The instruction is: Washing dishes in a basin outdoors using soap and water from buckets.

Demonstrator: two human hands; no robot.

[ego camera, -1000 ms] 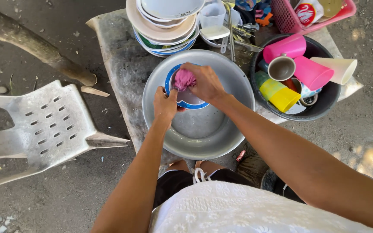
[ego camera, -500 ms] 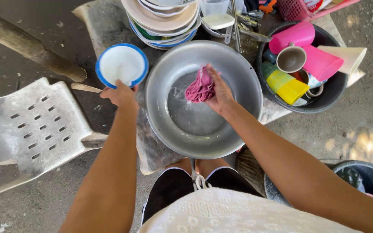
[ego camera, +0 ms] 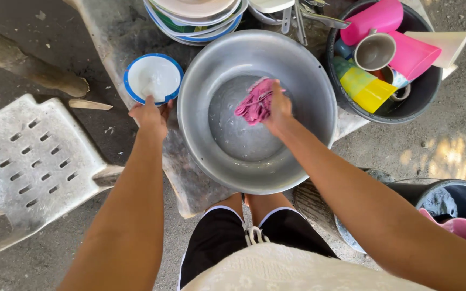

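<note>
Since the moment before, the little white bowl with the blue rim (ego camera: 153,78) had come down to rest on the grey desk (ego camera: 120,37), and the pink cloth (ego camera: 255,101) had dipped lower into the big metal basin (ego camera: 319,102).

The left hand (ego camera: 149,114) sat on the near edge of the bowl, fingers curled on its rim. The bowl lay just far of that hand, left of the basin and almost touching it. The right hand (ego camera: 279,110) was closed on the cloth, which stuck out to its left over a thin pool of water.

Far right, a dark tub (ego camera: 405,116) held pink, yellow and green cups (ego camera: 370,96) and a grey mug (ego camera: 374,52). Far behind the basin stood a stack of plates (ego camera: 192,24). A white plastic chair (ego camera: 33,161) lay on its side at the left.
</note>
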